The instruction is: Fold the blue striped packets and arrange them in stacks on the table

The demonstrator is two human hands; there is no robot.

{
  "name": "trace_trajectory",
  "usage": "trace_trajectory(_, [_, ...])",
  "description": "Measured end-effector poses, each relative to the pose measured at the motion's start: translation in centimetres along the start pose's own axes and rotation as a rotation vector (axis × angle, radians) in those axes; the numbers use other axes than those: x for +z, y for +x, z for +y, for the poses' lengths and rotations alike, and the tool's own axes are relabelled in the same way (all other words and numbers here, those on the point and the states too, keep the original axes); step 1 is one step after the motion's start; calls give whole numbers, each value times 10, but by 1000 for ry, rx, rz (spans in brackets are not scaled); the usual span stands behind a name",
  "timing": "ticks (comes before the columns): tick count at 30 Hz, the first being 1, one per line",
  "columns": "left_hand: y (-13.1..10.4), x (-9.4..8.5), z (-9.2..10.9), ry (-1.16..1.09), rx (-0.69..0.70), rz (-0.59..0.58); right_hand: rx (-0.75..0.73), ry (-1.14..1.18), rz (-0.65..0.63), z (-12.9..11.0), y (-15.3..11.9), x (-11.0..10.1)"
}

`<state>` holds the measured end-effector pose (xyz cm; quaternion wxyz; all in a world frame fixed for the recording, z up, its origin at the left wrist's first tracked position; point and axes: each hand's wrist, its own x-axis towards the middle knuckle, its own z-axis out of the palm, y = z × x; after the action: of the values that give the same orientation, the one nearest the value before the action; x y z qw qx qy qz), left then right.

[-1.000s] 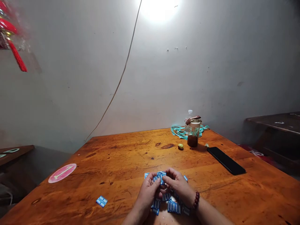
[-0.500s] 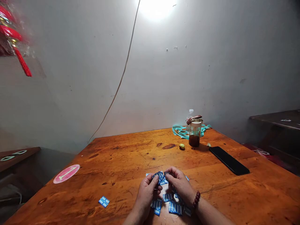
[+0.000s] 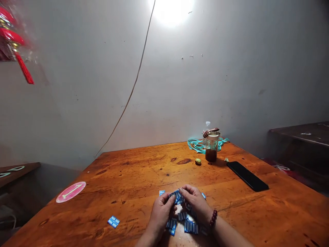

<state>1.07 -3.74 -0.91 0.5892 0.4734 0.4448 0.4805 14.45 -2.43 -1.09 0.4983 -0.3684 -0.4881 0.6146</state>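
Between my two hands is a small blue-and-white patterned piece [image 3: 177, 197], flat like a tile or card. My left hand [image 3: 161, 212] is closed, thumb and fingers pinching its left side. On the upper right side, my right hand [image 3: 197, 201] pinches the same piece; a dark red bead bracelet [image 3: 213, 218] circles that wrist. Below and between the hands lie several similar pieces [image 3: 191, 226] on the table, partly hidden by my hands. Another piece [image 3: 171, 226] rests by my left wrist. A single piece [image 3: 113, 221] lies apart on the left.
The wooden table [image 3: 138, 171] carries a black phone [image 3: 247, 176] at right. Toward the wall stand a cup with dark liquid [image 3: 211, 149] and a clear bottle [image 3: 207, 126] beside teal ribbon [image 3: 196, 145]. A small yellow-green object [image 3: 197, 161] and a pink round sticker [image 3: 71, 192] are also there.
My right fingers have come closer to my left and now grip the patterned piece held there. The view has shifted slightly; the pieces on the table look unmoved.
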Motion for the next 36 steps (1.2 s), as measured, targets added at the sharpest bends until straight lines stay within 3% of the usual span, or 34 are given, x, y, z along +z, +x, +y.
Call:
trace_trajectory(6, [4,-3,-2,-78,-30,26,88,36,82,2,3,-5])
trace_trajectory(10, [5,-4,-1,-134,-49,109,39,-9,183,3,6,-13])
trace_trajectory(14, [3,-1,-1,-134,-103,39,-42,-143,195,6,6,-14])
trace_trajectory(18, [-3,6,5,-1,40,-90,-133,-218,150,6,2,-8])
trace_trajectory(22, [-9,10,11,217,239,-81,-147,-228,92,2,-2,-3])
trace_trajectory(25, [-10,10,12,320,256,-61,-122,-225,93,1,-3,-3])
trace_trajectory(30, [-10,8,14,324,255,-66,97,-77,26,3,-3,-7])
trace_trajectory(36, [-6,4,12,286,215,-34,140,54,-33,1,-2,-13])
